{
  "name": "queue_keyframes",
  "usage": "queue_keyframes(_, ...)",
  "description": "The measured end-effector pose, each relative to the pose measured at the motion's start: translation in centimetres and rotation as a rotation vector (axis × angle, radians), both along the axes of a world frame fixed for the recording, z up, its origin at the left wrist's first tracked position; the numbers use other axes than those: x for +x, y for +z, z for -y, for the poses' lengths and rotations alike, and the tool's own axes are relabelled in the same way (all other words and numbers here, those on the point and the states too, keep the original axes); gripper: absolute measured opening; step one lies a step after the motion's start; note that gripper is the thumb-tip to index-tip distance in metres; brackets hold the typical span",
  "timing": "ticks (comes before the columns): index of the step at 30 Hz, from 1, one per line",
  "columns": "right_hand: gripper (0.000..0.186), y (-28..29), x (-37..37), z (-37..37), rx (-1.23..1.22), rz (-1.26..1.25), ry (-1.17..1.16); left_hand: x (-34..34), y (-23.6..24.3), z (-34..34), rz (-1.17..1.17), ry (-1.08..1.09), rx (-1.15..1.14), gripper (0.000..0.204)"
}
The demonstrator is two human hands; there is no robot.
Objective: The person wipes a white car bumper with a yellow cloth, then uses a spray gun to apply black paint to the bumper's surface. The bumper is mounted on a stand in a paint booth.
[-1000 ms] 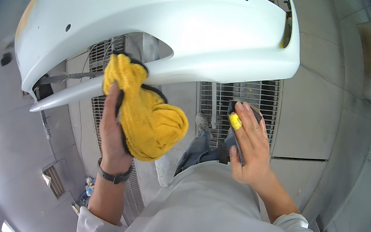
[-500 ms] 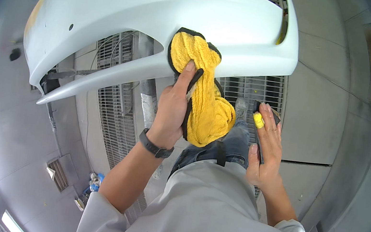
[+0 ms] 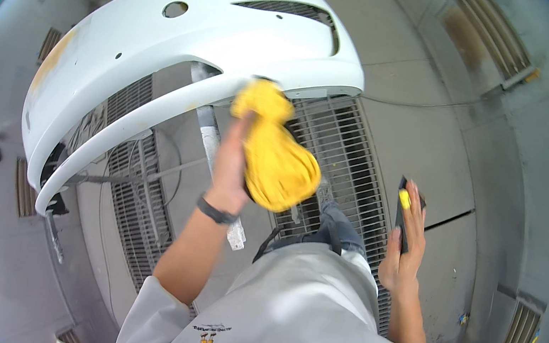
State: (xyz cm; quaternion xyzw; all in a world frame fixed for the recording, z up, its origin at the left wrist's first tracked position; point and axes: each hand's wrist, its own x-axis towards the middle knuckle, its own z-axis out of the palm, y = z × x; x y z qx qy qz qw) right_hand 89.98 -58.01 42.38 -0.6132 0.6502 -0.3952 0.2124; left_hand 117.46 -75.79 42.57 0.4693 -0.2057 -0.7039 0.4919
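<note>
The left hand [image 3: 232, 165] is clenched around a bunched yellow cloth [image 3: 274, 150], whose upper end presses against the lower edge of the white bumper panel [image 3: 186, 50], near that panel's right-hand end. The panel rests raised on a metal stand [image 3: 213, 147] above the grated floor [image 3: 341, 160]; no desk carries it. The right hand [image 3: 405, 242] hangs low and well apart from the panel, its fingers wrapped around a small dark block with a yellow spot [image 3: 402, 210]. The step in hand looks like wiping the panel's lower lip. To do it well, the cloth should lie flat under the palm rather than balled, with even, overlapping passes following the curve of the edge, light pressure so the panel does not shift on its stand, and the block kept away from the wiped surface.
</note>
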Motion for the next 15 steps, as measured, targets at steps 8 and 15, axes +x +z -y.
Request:
queue_keyframes(8, 0.047, 0.9, 2.6, -16.5, 0.049, -0.039, -0.293, 0.5, -3.9, 8.7, 0.021, 0.297, -0.094, 0.060)
queue_keyframes(15, 0.049, 2.4, 1.1, -21.5, -0.010, -0.044, -0.276, -7.3, -6.4, 5.3, 0.223, 0.072, 0.022, 0.064)
